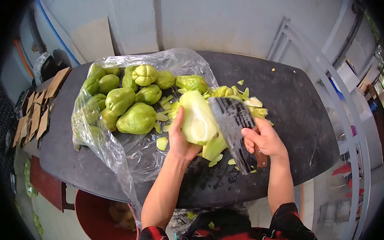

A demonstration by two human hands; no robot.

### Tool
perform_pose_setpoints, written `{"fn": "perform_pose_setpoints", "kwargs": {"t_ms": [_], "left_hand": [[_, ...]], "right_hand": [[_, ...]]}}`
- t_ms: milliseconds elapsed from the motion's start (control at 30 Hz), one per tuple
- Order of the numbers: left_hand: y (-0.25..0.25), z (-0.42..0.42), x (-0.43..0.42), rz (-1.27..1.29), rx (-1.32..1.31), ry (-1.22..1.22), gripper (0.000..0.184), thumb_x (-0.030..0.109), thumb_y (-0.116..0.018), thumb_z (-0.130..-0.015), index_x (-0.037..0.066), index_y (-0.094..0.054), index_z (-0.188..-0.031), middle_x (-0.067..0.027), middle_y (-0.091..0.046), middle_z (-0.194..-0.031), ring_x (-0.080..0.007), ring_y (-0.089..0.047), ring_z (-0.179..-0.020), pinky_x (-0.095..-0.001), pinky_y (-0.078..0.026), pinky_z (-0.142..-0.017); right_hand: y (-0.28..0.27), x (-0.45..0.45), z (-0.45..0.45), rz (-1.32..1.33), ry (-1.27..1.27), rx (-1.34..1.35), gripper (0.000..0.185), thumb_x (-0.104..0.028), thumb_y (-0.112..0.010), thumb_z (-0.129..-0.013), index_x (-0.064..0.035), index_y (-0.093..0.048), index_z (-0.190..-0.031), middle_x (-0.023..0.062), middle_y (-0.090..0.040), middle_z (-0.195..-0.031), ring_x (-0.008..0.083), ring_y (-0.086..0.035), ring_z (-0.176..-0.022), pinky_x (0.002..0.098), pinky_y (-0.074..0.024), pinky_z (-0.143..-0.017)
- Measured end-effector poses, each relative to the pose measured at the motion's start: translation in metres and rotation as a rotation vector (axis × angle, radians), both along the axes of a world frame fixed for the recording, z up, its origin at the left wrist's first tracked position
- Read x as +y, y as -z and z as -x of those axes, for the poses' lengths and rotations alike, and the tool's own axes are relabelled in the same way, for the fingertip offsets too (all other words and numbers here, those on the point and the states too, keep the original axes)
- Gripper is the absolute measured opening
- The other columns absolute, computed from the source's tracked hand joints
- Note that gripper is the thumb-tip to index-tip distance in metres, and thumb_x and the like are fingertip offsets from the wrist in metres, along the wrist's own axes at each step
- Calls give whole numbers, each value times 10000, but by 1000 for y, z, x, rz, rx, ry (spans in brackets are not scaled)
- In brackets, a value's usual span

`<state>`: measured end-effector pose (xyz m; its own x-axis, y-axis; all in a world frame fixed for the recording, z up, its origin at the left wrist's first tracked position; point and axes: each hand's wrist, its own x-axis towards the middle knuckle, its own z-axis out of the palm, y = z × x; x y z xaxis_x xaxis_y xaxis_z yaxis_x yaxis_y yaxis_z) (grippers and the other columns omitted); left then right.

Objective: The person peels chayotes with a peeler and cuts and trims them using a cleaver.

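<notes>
My left hand [183,136] is closed around a large, partly peeled chayote [196,115], its pale cut face turned up. In my right hand [263,139] is a broad, dark-bladed cleaver [231,127] with a brown wooden handle, tilted beside the chayote's right side. A strip of green peel [214,148] hangs at the chayote's lower end, near the blade. Just behind my hands, peel scraps [167,104] lie scattered on the table. To the left, several whole green chayotes [137,119] rest on a clear plastic bag [116,159].
The dark table [303,111] has rounded edges and stands against a grey wall. Below its front left edge is a red bucket [87,219] with contents that I cannot make out clearly. Cardboard pieces [39,111] lie at the left; a grey metal frame [347,100] stands at the right.
</notes>
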<state>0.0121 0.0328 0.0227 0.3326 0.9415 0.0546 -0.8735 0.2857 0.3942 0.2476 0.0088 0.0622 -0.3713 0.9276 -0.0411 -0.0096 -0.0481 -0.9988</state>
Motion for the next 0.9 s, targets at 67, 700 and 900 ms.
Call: {"fn": "perform_pose_setpoints", "kwargs": {"t_ms": [67, 700, 900], "left_hand": [[-6, 2, 11, -106, -26, -93, 654, 618, -449, -955, 95, -468, -1347, -153, -579, -1239, -340, -588, -1113, -555, -499, -881], [19, 2, 28, -320, -206, -640, 648, 610, -439, -971, 144, -374, -1417, -166, -537, -1231, -360, -527, -1130, -502, -546, -858], [19, 7, 19, -365, -115, -679, 637, 604, -412, -987, 149, -369, -1430, -153, -510, -1238, -327, -503, -1130, -484, -512, -902]], "right_hand": [[-4, -6, 6, -125, 113, -111, 158, -119, -604, -971, 14, -521, -955, 24, -562, -613, 92, -542, -490, 265, -453, -456], [35, -41, 94, -1335, 155, -969, 166, -80, -594, -825, -1, -573, -970, 56, -510, -699, 138, -545, -491, 261, -467, -430], [37, -41, 99, -1301, 131, -948, 170, -80, -594, -826, 5, -563, -970, 54, -507, -691, 147, -558, -495, 268, -470, -431]]}}
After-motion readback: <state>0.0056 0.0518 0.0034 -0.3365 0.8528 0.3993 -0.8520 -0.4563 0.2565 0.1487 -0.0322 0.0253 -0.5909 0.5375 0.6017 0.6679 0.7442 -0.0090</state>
